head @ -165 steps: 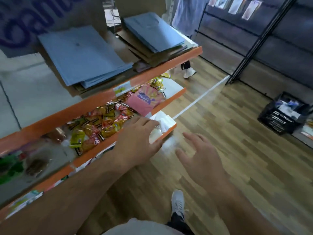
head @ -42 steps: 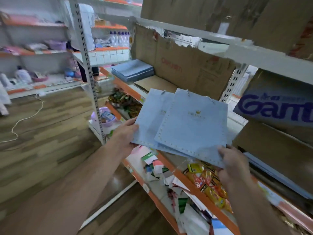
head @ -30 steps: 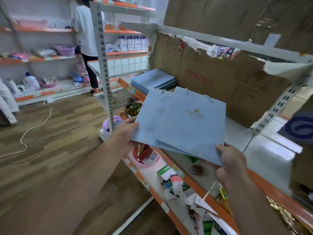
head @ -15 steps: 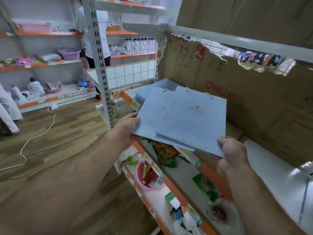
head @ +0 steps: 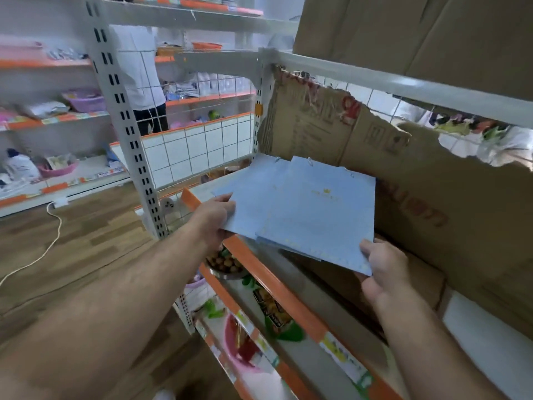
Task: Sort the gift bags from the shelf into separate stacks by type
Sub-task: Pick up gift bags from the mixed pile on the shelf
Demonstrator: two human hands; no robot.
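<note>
I hold a few flat light-blue gift bags (head: 314, 215) with a small gold crown print, fanned out over the orange-edged shelf (head: 259, 264). My left hand (head: 215, 217) grips their left edge, thumb on top. My right hand (head: 380, 267) pinches the lower right corner of the top bag. Under the bags lies a flat brown cardboard piece (head: 412, 284). Whether a blue stack lies beneath the held bags at the shelf's far left end is hidden.
Torn cardboard (head: 403, 180) lines the back of the shelf, with boxes above. A lower shelf (head: 259, 336) holds snack packets and a pink bowl. A white upright post (head: 129, 134) stands left. A person in a white top (head: 138, 70) stands behind the rack. Wooden floor with a white cable lies left.
I have carried the blue bags leftward along the shelf, and they now sit lower and flatter, close over the shelf's left end. Both hands keep their hold.
</note>
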